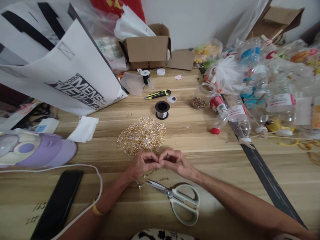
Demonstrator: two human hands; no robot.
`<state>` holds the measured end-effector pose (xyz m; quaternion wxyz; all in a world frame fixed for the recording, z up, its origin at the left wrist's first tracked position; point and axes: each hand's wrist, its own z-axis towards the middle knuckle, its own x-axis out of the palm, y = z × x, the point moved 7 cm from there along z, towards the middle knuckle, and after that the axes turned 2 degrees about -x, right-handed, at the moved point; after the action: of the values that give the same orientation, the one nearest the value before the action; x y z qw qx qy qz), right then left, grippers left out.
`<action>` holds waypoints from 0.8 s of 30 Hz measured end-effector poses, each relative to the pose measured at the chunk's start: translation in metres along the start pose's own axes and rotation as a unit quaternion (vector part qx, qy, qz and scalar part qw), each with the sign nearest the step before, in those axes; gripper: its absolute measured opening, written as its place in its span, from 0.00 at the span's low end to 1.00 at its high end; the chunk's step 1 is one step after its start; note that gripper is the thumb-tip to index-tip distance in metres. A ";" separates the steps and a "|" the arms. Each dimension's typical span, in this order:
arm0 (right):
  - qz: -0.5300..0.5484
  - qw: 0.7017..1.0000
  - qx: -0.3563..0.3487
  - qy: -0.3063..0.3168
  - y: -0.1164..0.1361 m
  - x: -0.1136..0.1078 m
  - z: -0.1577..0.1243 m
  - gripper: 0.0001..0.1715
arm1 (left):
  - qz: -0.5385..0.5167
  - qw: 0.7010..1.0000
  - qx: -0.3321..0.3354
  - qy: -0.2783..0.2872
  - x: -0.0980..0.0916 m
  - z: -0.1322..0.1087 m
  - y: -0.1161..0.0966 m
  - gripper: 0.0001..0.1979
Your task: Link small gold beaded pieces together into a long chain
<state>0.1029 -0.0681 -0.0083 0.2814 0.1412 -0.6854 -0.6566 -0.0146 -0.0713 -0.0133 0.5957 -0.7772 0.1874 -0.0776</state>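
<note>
My left hand [143,163] and my right hand [176,162] meet fingertip to fingertip, each closed in a pinch. Whatever sits between the fingertips is too small to make out. Just beyond them lies a heap of gold and clear beads [143,133]. Under and in front of my hands, a thin beaded strand [142,184] in gold and clear rests on the wood, partly hidden. Scissors with pale handles [185,203] lie slightly open close to my right forearm. Past the heap stands a black spool of silvery wire [162,111].
Behind the spool are a yellow-black utility knife [158,94] and a smaller thread spool [145,77]. A jar of small beads [200,100] and several plastic bottles crowd the right. At left are a white bag [75,73], a purple object [50,150], a phone [58,203] and a white cable [100,176].
</note>
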 end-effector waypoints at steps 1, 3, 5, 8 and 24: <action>0.004 1.000 0.000 -0.001 0.000 0.000 0.000 0.16 | 0.001 1.000 0.006 -0.001 0.000 0.000 -0.001 0.10; 0.007 1.000 0.001 -0.007 0.000 -0.001 0.000 0.17 | -0.003 1.000 0.016 -0.004 -0.001 0.001 -0.001 0.10; 0.002 1.000 0.001 -0.018 0.000 -0.002 0.000 0.17 | -0.001 1.000 0.023 -0.006 -0.002 0.001 0.000 0.09; -0.014 0.999 0.007 -0.031 -0.002 -0.003 -0.001 0.18 | 0.013 0.999 0.037 -0.011 -0.003 0.000 -0.001 0.07; -0.002 0.999 -0.006 -0.051 -0.002 -0.006 -0.002 0.17 | 0.015 0.999 0.033 -0.024 -0.006 0.001 -0.003 0.07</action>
<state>0.1088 -0.0667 -0.0120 0.2458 0.1076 -0.6942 -0.6679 -0.0196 -0.0677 -0.0100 0.6261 -0.7561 0.1819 -0.0563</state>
